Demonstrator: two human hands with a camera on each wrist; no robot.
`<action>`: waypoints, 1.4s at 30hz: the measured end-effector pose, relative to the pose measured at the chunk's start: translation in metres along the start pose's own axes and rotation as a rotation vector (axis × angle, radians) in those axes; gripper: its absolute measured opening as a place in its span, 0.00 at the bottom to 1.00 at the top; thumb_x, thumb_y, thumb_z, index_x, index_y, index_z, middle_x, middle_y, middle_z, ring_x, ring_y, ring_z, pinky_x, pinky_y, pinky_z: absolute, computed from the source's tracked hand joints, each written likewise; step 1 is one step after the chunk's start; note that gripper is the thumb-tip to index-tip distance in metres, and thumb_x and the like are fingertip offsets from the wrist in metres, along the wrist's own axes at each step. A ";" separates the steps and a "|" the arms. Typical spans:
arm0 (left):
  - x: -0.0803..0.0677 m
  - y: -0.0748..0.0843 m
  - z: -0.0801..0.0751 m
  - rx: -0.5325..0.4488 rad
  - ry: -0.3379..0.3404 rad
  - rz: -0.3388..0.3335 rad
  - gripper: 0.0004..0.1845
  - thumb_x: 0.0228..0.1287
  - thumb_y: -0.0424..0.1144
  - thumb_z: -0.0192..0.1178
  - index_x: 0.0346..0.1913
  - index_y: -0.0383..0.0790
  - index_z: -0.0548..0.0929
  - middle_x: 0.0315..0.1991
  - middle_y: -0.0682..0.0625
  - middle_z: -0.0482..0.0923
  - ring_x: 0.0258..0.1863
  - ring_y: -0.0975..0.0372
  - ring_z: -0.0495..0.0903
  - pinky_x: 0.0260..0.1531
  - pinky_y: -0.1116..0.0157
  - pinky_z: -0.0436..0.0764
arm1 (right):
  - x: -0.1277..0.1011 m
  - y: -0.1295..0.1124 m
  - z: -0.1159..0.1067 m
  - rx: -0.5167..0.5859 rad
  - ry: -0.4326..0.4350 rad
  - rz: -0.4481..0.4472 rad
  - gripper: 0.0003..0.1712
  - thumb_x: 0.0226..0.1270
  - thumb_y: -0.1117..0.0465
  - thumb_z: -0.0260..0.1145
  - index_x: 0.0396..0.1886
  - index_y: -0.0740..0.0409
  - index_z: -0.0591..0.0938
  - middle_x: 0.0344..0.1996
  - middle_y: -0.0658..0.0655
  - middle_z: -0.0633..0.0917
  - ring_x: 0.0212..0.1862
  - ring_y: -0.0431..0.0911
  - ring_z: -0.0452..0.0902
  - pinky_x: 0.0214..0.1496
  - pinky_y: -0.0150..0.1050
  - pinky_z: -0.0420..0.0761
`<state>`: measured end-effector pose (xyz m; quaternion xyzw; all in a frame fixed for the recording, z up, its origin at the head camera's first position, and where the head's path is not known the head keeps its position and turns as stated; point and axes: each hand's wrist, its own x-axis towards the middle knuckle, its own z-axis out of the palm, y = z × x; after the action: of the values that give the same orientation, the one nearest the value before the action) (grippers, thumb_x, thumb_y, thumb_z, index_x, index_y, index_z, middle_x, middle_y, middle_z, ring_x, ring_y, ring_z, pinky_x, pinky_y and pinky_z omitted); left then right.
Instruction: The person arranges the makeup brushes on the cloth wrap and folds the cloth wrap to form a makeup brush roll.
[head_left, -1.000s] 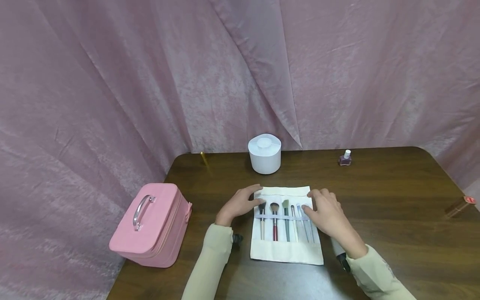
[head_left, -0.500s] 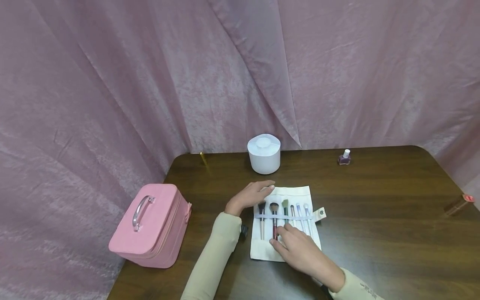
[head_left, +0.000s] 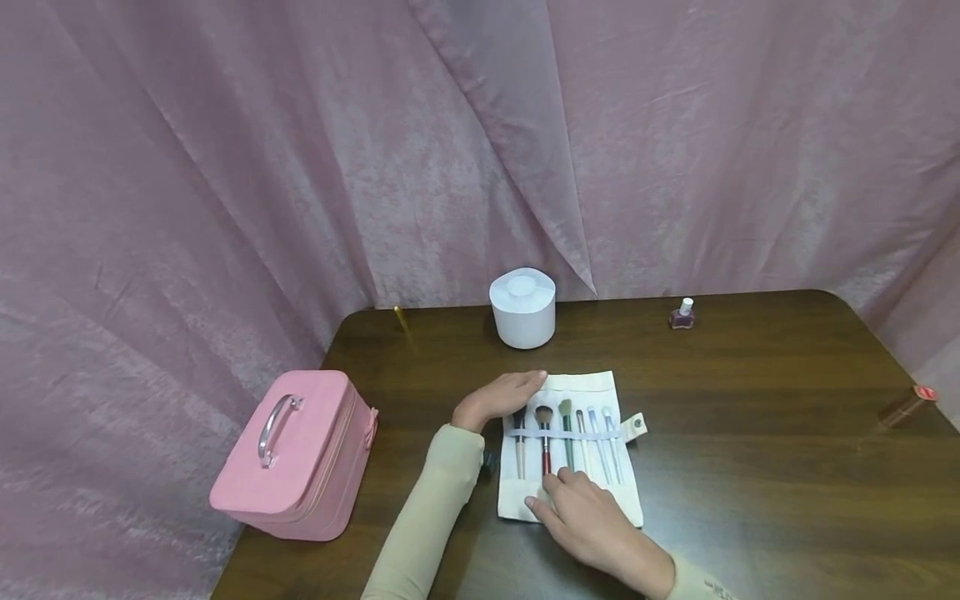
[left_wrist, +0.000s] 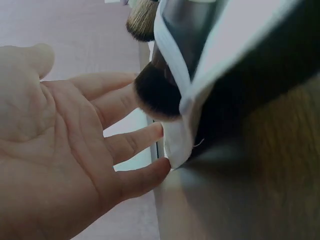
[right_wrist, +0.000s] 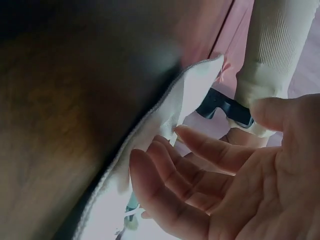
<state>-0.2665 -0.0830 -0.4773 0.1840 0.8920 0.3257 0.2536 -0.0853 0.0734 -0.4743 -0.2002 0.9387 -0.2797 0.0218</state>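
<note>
An unrolled white fabric brush roll lies on the table, holding several makeup brushes under a pale elastic band. Among them are a red-handled brush and a green-handled one. My left hand rests at the roll's upper left, fingers extended across its corner. In the left wrist view, its fingertips meet the cloth edge beside a dark brush head. Lower down, my right hand touches the roll's bottom flap with relaxed fingers, covering the lower ends of some handles. A snap tab sticks out on the right.
A pink case with a metal handle stands at the left. Along the back are a small gold tube, a white lidded container and a nail polish bottle. A brown tube lies far right on the wooden table.
My right hand has gone from the roll's right edge down to its bottom flap, uncovering the snap tab. My left hand has shifted slightly right along the top left corner.
</note>
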 end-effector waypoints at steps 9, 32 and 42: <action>-0.006 -0.002 -0.001 0.014 -0.018 0.027 0.34 0.82 0.58 0.33 0.78 0.40 0.63 0.76 0.46 0.62 0.76 0.54 0.58 0.72 0.56 0.59 | -0.003 0.008 -0.004 -0.018 -0.019 0.093 0.23 0.61 0.49 0.74 0.45 0.63 0.83 0.30 0.54 0.78 0.35 0.51 0.76 0.28 0.50 0.76; -0.035 -0.005 -0.004 0.451 -0.023 0.017 0.33 0.70 0.31 0.56 0.77 0.49 0.67 0.58 0.48 0.73 0.48 0.57 0.69 0.51 0.57 0.73 | -0.020 0.040 -0.018 -0.181 0.124 0.132 0.31 0.45 0.42 0.81 0.32 0.60 0.78 0.26 0.55 0.73 0.31 0.52 0.72 0.25 0.47 0.73; -0.053 -0.006 0.009 0.524 -0.038 0.037 0.36 0.62 0.31 0.65 0.74 0.46 0.71 0.47 0.50 0.69 0.42 0.58 0.67 0.45 0.60 0.70 | -0.024 0.054 -0.026 -0.149 0.104 0.148 0.39 0.37 0.41 0.85 0.37 0.67 0.79 0.29 0.58 0.75 0.31 0.51 0.73 0.31 0.50 0.76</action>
<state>-0.2192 -0.1094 -0.4697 0.2659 0.9375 0.0850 0.2080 -0.0869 0.1375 -0.4830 -0.1164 0.9690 -0.2168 -0.0212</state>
